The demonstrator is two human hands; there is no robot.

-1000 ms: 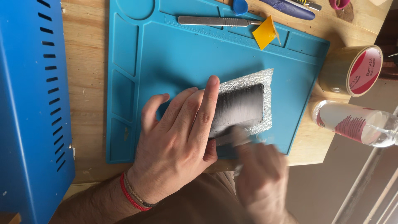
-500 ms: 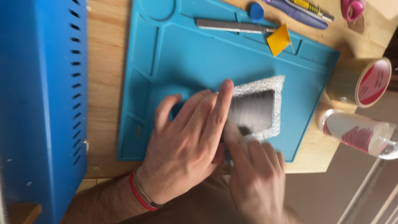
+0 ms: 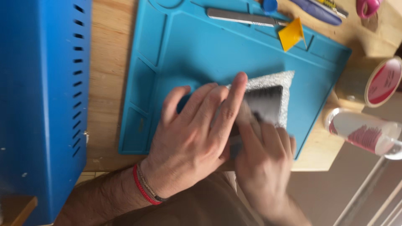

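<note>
Left hand (image 3: 197, 138): flat, fingers spread, pressing the panel's (image 3: 266, 102) near end; grips nothing.
Right hand (image 3: 264, 163): blurred, fingertips on the panel's near edge; cannot tell if it grips anything.
Panel: dark, shiny, rectangular, ringed by silver foil (image 3: 287, 86), on mat.
Mat (image 3: 197, 50): teal, on wooden table (image 3: 109, 83).
Far: yellow pick (image 3: 292, 34), tape roll (image 3: 370, 81).
</note>
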